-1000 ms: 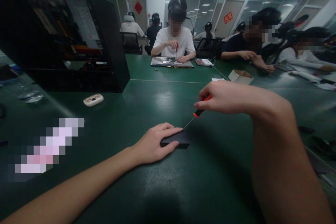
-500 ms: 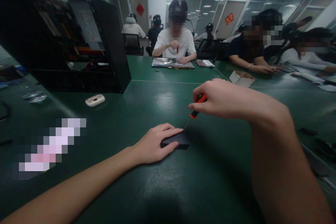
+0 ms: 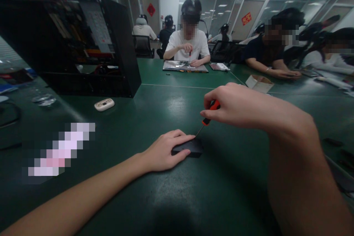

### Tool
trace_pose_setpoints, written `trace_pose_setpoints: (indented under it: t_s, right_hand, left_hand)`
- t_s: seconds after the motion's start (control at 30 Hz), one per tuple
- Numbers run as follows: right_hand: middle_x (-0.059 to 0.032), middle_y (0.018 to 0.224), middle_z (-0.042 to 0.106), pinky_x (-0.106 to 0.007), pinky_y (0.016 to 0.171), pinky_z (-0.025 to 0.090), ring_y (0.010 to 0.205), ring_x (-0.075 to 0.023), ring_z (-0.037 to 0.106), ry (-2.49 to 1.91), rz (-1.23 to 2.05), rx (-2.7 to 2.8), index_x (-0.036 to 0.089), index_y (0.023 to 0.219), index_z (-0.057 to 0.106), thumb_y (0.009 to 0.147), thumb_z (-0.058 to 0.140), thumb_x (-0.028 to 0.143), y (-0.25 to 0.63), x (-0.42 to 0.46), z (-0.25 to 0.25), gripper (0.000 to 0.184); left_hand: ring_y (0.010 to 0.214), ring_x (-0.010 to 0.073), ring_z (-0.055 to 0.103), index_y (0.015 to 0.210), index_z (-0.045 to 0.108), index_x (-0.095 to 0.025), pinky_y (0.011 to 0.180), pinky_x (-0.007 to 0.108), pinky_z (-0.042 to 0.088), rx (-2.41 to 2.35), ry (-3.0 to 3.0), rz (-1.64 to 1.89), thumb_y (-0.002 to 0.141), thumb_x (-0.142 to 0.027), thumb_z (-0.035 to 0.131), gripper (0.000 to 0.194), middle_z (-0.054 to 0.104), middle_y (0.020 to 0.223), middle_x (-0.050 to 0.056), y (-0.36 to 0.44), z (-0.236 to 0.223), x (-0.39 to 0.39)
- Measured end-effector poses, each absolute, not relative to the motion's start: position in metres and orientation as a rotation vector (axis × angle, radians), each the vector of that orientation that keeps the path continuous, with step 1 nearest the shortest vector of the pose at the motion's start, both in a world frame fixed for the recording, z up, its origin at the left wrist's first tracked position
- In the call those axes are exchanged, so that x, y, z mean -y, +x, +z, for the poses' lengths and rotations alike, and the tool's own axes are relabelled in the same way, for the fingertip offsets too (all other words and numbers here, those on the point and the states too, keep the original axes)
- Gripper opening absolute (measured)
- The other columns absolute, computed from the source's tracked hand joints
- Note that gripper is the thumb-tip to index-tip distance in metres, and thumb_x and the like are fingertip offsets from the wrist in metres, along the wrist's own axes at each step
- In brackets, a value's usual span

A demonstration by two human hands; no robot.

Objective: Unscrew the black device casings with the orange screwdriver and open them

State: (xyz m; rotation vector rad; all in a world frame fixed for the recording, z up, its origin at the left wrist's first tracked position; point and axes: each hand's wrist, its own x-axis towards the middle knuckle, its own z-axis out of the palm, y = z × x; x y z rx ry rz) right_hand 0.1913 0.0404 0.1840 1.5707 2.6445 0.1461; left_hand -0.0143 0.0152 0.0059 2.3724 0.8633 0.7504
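Noted slightly steeper tilt of red-and-black screwdriver (image 3: 212, 107) since earlier frame, gripped in curled right hand (image 3: 228, 104), right of centre. Found black box (image 3: 195, 148) near frame centre on green table (image 3: 132, 125), held between partly spread thumb and fingers of left hand (image 3: 165, 152). Appears to meet box's far edge at tip.

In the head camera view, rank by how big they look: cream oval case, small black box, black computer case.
1. Black computer case
2. Small black box, partly covered
3. Cream oval case
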Motion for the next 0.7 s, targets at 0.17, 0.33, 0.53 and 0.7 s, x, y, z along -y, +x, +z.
trace_pose_setpoints:
  t_s: [0.17, 0.33, 0.53, 0.7]
  right_hand:
    - [-0.0021, 0.073, 0.071, -0.026, 0.055, 0.034, 0.061, -0.0166, 0.06, 1.547, 0.131, -2.667, 0.027, 0.082, 0.077, 0.084, 0.059, 0.046, 0.1914, -0.0408, 0.1834, 0.027]
    - [-0.0015, 0.072, 0.07, -0.025, 0.053, 0.034, 0.061, -0.0163, 0.06, 1.469, 0.074, -2.701, 0.026, 0.081, 0.075, 0.084, 0.062, 0.043, 0.1904, -0.0378, 0.185, 0.022]
    - [-0.0007, 0.079, 0.071, -0.024, 0.054, 0.035, 0.064, -0.0144, 0.06, 1.317, 0.031, -2.826, 0.025, 0.092, 0.074, 0.081, 0.067, 0.032, 0.1939, -0.0343, 0.1828, 0.015]
    - [-0.003, 0.084, 0.072, -0.024, 0.057, 0.039, 0.067, -0.0146, 0.062, 1.302, -0.097, -2.893, 0.022, 0.099, 0.074, 0.088, 0.062, 0.037, 0.1884, -0.0326, 0.1808, 0.022]
  left_hand:
    - [0.107, 0.0238, 0.062, 0.143, 0.053, -0.023, 0.095, 0.039, 0.05, -0.871, 2.372, 0.748, 0.098, -0.035, 0.056, 0.046, 0.061, 0.123, 0.008, -0.0149, 0.0059, -0.0162]
    - [0.108, 0.0238, 0.061, 0.142, 0.054, -0.024, 0.096, 0.039, 0.049, -0.871, 2.374, 0.74, 0.098, -0.034, 0.056, 0.045, 0.062, 0.123, 0.008, -0.0155, 0.0056, -0.0157]
    - [0.108, 0.0239, 0.062, 0.139, 0.055, -0.023, 0.095, 0.038, 0.049, -0.867, 2.365, 0.745, 0.098, -0.033, 0.057, 0.043, 0.062, 0.123, 0.008, -0.0151, 0.0068, -0.016]
    - [0.106, 0.0243, 0.063, 0.131, 0.057, -0.022, 0.095, 0.038, 0.049, -0.896, 2.35, 0.763, 0.095, -0.034, 0.061, 0.039, 0.065, 0.119, 0.008, -0.0145, 0.0067, -0.0173]
